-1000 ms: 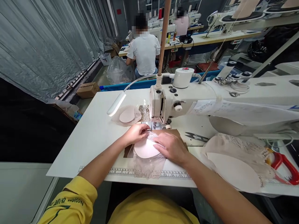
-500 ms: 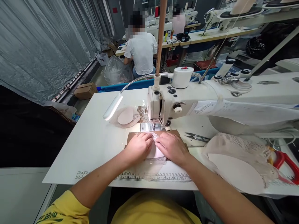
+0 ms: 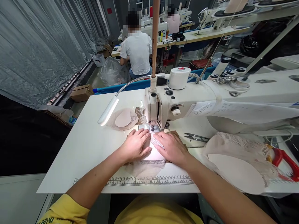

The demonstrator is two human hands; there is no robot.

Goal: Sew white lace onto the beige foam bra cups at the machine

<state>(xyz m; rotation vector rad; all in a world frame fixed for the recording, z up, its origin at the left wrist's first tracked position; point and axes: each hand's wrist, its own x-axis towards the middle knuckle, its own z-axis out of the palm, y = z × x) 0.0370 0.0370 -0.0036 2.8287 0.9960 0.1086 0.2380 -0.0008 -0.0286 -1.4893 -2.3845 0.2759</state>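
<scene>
My left hand (image 3: 135, 144) and my right hand (image 3: 171, 147) lie flat side by side on a pale pink padded piece with a lace edge (image 3: 150, 154). The piece rests on a brown card (image 3: 175, 133) just in front of the needle (image 3: 154, 127) of a white sewing machine (image 3: 187, 99). Fingertips of both hands press the lace close to the presser foot. Loose lace (image 3: 143, 170) hangs toward the printed ruler (image 3: 149, 181) at the table's front edge.
A finished pink piece (image 3: 123, 119) lies left of the machine under a gooseneck lamp (image 3: 107, 111). Thread snips (image 3: 195, 136) lie right of my hands. A pile of pink pieces and lace (image 3: 235, 165) and red-handled scissors (image 3: 283, 161) sit far right. A person sits at a bench behind.
Both hands have slid the padded piece forward toward the needle. My left hand moved from the piece's left edge onto its top, beside the right hand.
</scene>
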